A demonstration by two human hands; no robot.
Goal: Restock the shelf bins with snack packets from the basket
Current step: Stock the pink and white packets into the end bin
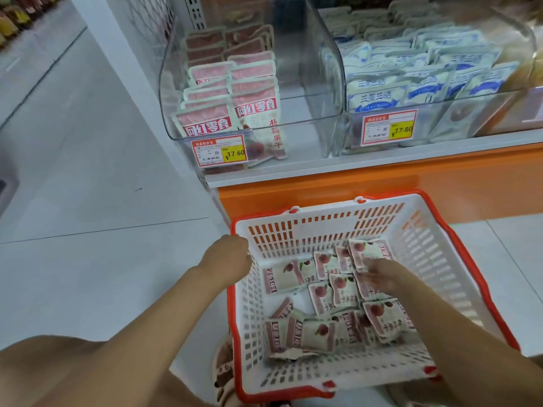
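"Where the slotted white plastic basket [293,233] stands on the tiled floor [102,201], what's in it?"

"Flat, crinkly pink-and-white snack packets [320,333], loosely heaped."

"The hands?"

"The left hand [229,255] curls its fingers over the orange rim's corner. The right hand [382,276] lies on the packets, too blurred to tell its grip."

"And above?"

"The clear, round-cornered left bin [167,83] holds upright pink packets [205,124]; the right bin [440,124] holds blue-and-white packets [376,95]."

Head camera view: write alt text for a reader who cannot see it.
A person's right hand reaches onto loose snack packets in a white, orange-rimmed basket while the left hand grips its rim. Above, a clear shelf bin holds matching packets with room beside them; the next bin holds blue-and-white packets.
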